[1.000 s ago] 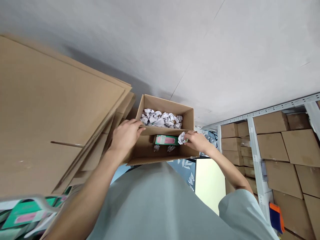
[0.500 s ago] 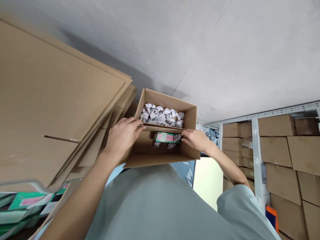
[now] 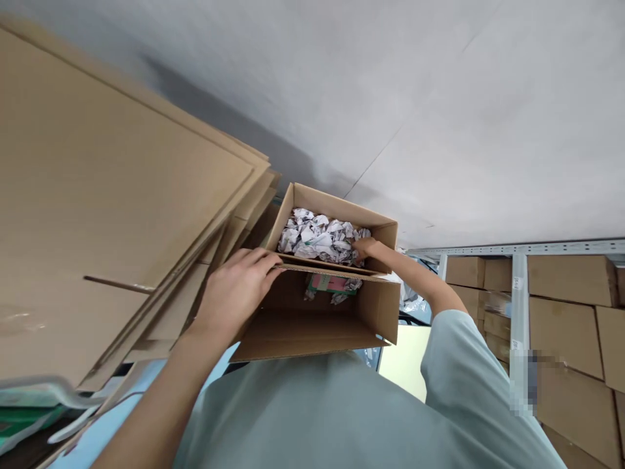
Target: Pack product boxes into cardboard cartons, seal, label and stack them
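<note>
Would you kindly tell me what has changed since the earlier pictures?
The right hand let go of a paper piece beside the green package and moved forward into the crumpled paper in the far box. The left hand stayed on the near box.

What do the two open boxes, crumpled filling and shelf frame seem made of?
Near box and far box: matte brown cardboard, possibly corrugated, from the stiff walls and cut rims.
Crumpled filling: probably thin paper, dull white, with sharp creases and dark marks.
Shelf frame: likely painted metal, smooth pale grey, with holes along its top rail.
</note>
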